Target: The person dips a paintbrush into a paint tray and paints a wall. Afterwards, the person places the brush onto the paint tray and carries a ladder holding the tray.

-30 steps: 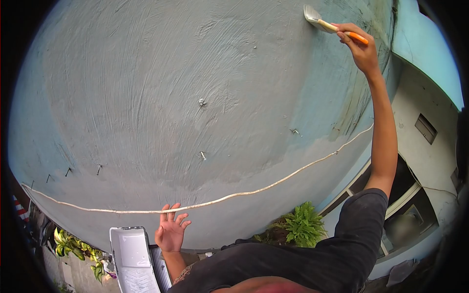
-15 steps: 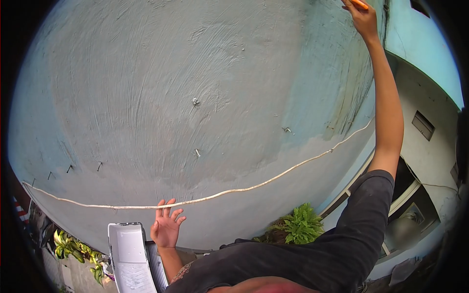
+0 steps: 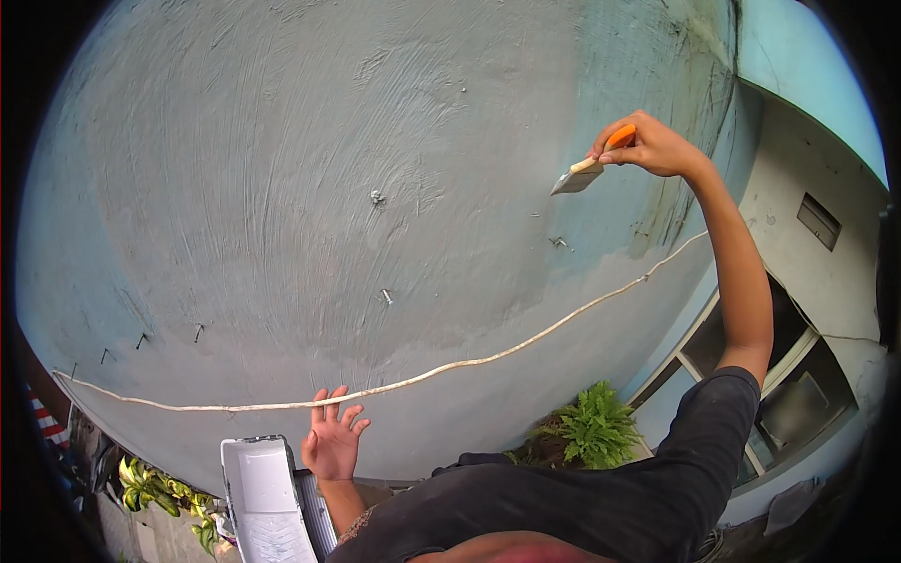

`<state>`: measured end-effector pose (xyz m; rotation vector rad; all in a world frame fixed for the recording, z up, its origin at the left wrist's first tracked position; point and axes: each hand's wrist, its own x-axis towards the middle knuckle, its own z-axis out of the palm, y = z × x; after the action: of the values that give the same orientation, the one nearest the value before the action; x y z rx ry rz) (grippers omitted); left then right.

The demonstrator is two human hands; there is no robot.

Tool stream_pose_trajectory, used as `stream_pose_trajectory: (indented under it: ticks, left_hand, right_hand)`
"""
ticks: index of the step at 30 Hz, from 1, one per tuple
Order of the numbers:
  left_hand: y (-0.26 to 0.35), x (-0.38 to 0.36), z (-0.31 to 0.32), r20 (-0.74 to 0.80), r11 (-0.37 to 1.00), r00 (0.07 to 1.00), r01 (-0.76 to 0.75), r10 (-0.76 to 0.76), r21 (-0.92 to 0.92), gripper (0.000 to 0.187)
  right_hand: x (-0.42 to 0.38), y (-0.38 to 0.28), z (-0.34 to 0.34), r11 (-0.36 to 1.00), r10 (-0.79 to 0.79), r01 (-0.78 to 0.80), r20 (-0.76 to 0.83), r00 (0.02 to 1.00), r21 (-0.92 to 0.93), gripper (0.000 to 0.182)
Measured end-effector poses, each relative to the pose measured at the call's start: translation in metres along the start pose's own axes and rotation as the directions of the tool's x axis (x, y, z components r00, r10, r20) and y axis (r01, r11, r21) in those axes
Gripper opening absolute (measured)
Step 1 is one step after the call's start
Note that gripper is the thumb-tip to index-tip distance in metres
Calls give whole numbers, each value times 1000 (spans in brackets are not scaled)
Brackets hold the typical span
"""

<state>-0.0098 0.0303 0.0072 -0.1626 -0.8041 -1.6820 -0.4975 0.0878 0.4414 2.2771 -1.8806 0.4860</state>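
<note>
Head view: right hand (image 3: 654, 147) has the brush (image 3: 574, 179), fingers closed in a pinch on the handle, bristles angled down-left by the wall (image 3: 450, 206); can't tell if they touch. Brush looks light: rigid handle, soft flexible bristles, probably slick if paint gets up the neck. Best hold is the pale neck just behind the bristles, thumb opposite fingers; orange end is fine for reach. Left hand (image 3: 334, 452) holds no tool, fingers spread, cord (image 3: 488, 358) crossing them; can't tell if they hook it. Cord looks thin, bendy. Paint tray (image 3: 266, 474) sits below and left of the left fingers, pale paint inside. Wall is grey with ridged strokes; bluish and streaked around the right fingers. Fern (image 3: 596, 427) well below the right fingers, window (image 3: 802, 413) farther right. Outdoor spot, daylight.
</note>
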Motion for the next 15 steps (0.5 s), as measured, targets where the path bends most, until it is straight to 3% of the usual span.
stream_pose_trajectory:
  ticks: [1, 3, 4, 6, 8, 9, 10, 11, 13, 15]
  left_hand:
    - [0, -1, 0, 1, 1000, 1000, 1, -1, -5, 78]
    - [0, 1, 0, 0, 1000, 1000, -1, 1, -2, 78]
    - [0, 0, -1, -2, 1000, 1000, -1, 1, -4, 78]
    - [0, -1, -3, -11, 1000, 1000, 8, -8, 10, 78]
    - [0, -1, -2, -19, 1000, 1000, 6, -5, 17, 78]
    - [0, -1, -2, -18, 1000, 1000, 8, -7, 23, 79]
    - [0, -1, -2, -30, 999, 999, 18, -18, 26, 79]
    - [0, -1, -3, -27, 1000, 1000, 12, -11, 26, 79]
    - [-1, -3, -3, -39, 999, 999, 23, -22, 24, 79]
    - [-1, -2, -4, -64, 999, 998, 14, -11, 44, 83]
  right_hand:
    - [4, 4, 0, 1000, 3, -3, 1, 1000, -4, 25]
    - [26, 15, -13, 992, -126, 121, -140, 982, -46, 24]
    - [37, 15, -33, 999, -33, 37, -114, 993, 31, 27]
    - [50, 23, -76, 982, -174, 187, -304, 937, 14, 27]
    - [64, 53, -136, 911, -400, 384, -545, 737, -149, 20]
    - [54, 5, -136, 955, -263, 275, -737, 623, -108, 17]
    - [56, 8, -146, 936, -319, 298, -805, 500, -187, 17]
    - [59, 8, -146, 926, -338, 306, -847, 411, -221, 15]
    - [60, 11, -123, 896, -441, 239, -817, 372, -375, 11]
    - [57, 22, -71, 853, -520, 318, -736, 434, -414, 10]
